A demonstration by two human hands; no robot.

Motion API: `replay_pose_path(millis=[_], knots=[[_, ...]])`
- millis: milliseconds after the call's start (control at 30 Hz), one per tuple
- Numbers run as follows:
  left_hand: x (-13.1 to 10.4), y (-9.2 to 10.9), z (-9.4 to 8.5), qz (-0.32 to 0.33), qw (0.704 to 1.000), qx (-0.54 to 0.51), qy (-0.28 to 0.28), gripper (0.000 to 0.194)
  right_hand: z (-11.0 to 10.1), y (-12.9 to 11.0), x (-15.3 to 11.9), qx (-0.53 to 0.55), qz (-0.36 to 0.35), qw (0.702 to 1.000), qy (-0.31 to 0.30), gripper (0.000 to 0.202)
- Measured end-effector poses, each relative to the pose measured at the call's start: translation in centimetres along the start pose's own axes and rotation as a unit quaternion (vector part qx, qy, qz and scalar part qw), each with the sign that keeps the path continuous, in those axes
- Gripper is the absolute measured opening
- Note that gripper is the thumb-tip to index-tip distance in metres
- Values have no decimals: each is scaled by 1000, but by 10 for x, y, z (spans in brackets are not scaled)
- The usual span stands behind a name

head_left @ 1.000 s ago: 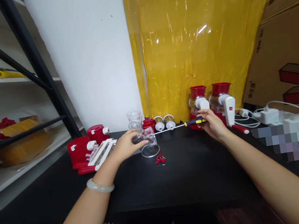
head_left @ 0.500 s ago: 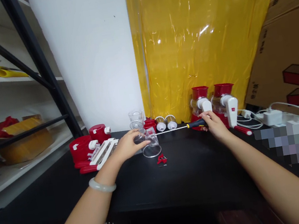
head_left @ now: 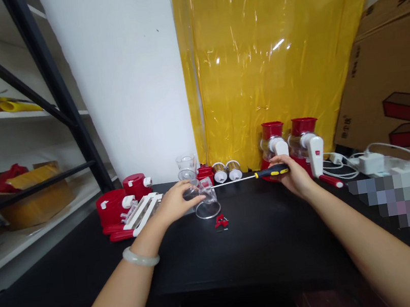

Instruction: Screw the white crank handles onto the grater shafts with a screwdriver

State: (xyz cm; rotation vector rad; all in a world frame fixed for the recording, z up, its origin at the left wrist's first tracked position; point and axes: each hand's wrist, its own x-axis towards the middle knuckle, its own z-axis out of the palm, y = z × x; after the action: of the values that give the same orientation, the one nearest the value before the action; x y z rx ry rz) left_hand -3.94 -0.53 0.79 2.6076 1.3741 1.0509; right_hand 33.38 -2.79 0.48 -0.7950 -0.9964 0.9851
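On the table, housings and handles are laid at the left. Near the middle a cup is placed — small parts before it, a screwdriver to its right, cylinders behind. Two grinders are stood farther right, adapters beyond. Shelves are set at the far left.

Glossy yellow sheeting hangs beside a white panel, above a black table.

Screwdriver tip unclear, carton cut off R
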Motion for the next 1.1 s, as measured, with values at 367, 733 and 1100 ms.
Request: replay_pose_path(millis=[367, 733, 1100], knots=[[1, 2, -1, -8, 1000, 4, -6, 48, -9, 6, 5, -274, -47, 959, 55, 43], [1, 4, -2, -11, 1000, 2, -8, 48, -11, 11, 8, -196, -86, 976, 51, 38], [1, 0, 0, -6, 1000, 4, -8, 48, -5, -2, 0, 22, -29, 999, -10, 32]])
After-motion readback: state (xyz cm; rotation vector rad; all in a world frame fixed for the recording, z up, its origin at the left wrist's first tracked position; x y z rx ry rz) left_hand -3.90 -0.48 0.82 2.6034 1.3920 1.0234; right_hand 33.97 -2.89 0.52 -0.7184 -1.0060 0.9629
